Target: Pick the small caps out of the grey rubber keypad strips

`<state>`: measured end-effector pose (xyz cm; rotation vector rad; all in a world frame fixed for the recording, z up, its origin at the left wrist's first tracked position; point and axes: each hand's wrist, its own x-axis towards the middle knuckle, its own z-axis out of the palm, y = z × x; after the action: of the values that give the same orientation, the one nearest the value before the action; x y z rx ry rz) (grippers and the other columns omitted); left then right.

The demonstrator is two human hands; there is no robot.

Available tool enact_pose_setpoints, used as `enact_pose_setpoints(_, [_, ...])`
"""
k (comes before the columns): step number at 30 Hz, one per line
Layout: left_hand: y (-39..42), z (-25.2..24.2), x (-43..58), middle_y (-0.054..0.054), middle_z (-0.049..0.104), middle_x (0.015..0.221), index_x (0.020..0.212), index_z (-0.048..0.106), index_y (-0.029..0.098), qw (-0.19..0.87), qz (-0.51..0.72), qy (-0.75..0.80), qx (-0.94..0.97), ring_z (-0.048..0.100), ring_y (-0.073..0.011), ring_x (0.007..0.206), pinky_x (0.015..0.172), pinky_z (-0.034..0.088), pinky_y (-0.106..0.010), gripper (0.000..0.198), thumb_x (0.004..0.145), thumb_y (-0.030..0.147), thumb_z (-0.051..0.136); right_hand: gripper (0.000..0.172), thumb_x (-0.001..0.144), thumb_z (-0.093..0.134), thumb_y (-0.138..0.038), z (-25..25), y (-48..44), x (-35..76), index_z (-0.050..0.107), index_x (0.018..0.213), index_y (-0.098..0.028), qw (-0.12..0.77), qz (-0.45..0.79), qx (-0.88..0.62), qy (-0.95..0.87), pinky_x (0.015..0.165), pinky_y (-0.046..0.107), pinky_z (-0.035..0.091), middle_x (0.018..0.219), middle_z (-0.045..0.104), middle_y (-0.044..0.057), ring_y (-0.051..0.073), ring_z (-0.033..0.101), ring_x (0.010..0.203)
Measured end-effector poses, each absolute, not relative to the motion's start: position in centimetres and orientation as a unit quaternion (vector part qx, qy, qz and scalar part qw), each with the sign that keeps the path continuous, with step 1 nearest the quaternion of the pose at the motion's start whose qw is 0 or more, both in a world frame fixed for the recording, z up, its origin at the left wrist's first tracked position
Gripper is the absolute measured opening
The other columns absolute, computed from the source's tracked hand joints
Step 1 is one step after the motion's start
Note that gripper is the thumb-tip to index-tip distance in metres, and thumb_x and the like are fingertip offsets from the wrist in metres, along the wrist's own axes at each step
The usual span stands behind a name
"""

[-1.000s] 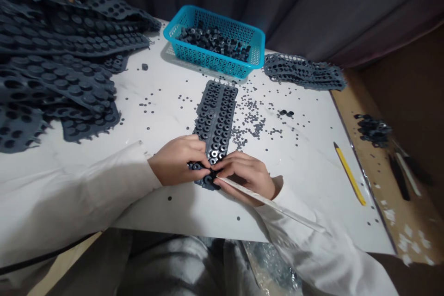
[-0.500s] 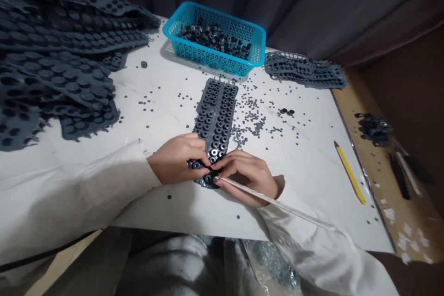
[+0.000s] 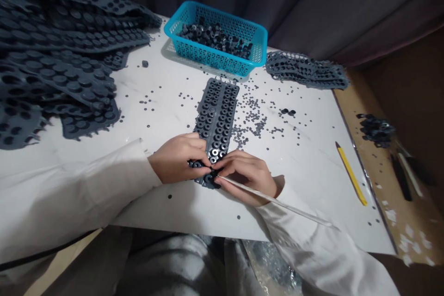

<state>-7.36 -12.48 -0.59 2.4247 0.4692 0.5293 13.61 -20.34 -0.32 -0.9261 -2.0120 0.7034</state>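
A dark grey rubber sheet (image 3: 222,111) with rows of raised, ring-topped round parts lies lengthwise in front of me. My left hand (image 3: 180,158) is closed at its near left edge, thumb and forefinger pinched on the sheet. Close against those fingertips, my right hand (image 3: 246,176) is closed around a thin white stick (image 3: 270,199). The stick's tip reaches the sheet's near end and its shaft runs back over my right forearm. Whatever lies between the fingertips is too small and covered to make out.
Behind the sheet stands a blue basket (image 3: 211,58) of small black rubber parts. Moulded rubber sheets (image 3: 65,69) are heaped at left, with another perforated sheet (image 3: 307,71) at back right. Tiny dark discs (image 3: 255,118) are scattered about. A yellow pencil-like tool (image 3: 351,173) lies right.
The whole scene has shifted very slightly in view. Both hands keep the same place on the rubber sheet; the white stick's tip has barely moved.
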Motion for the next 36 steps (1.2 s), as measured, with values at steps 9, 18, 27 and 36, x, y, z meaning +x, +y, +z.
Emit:
enact_pose_setpoints(9, [-12.52, -0.64, -7.36, -0.004, 0.064, 0.071, 0.081, 0.074, 0.017, 0.310, 0.191, 0.182, 0.913, 0.054, -0.0167, 0.071, 0.067, 0.043, -0.026, 0.013, 0.084, 0.022, 0.062, 0.005, 0.080, 0.070, -0.017, -0.12, -20.15, 13.66, 0.065, 0.078, -0.018, 0.398, 0.292, -0.366, -0.789, 0.075, 0.030, 0.057, 0.082, 0.075, 0.010, 0.017, 0.070, 0.079])
enact_pose_setpoints(18, [-12.42, -0.78, -7.39, -0.002, 0.061, 0.070, 0.082, 0.072, 0.018, 0.300, 0.193, 0.177, 0.917, 0.053, -0.0161, 0.071, 0.068, 0.042, -0.026, 0.010, 0.082, 0.021, 0.063, 0.008, 0.078, 0.072, -0.016, -0.79, -20.22, 13.70, 0.065, 0.080, -0.016, 0.398, 0.262, -0.346, -0.808, 0.077, 0.032, 0.057, 0.084, 0.075, 0.012, 0.018, 0.069, 0.079])
enact_pose_setpoints(27, [-12.41, -0.66, -7.42, -0.002, 0.061, 0.071, 0.083, 0.072, 0.018, 0.300, 0.189, 0.175, 0.918, 0.053, -0.0162, 0.071, 0.068, 0.041, -0.026, 0.009, 0.081, 0.022, 0.064, 0.007, 0.080, 0.070, -0.018, -0.59, -20.32, 13.65, 0.063, 0.080, -0.018, 0.388, 0.244, -0.346, -0.819, 0.077, 0.032, 0.058, 0.084, 0.075, 0.011, 0.018, 0.070, 0.081])
enact_pose_setpoints(36, [-12.41, -0.62, -7.39, -0.003, 0.061, 0.070, 0.082, 0.073, 0.018, 0.308, 0.186, 0.177, 0.916, 0.053, -0.0163, 0.072, 0.068, 0.041, -0.026, 0.010, 0.082, 0.022, 0.064, 0.010, 0.078, 0.073, -0.016, -0.88, -20.21, 13.63, 0.063, 0.082, -0.017, 0.388, 0.220, -0.330, -0.832, 0.075, 0.032, 0.059, 0.086, 0.075, 0.012, 0.018, 0.069, 0.078])
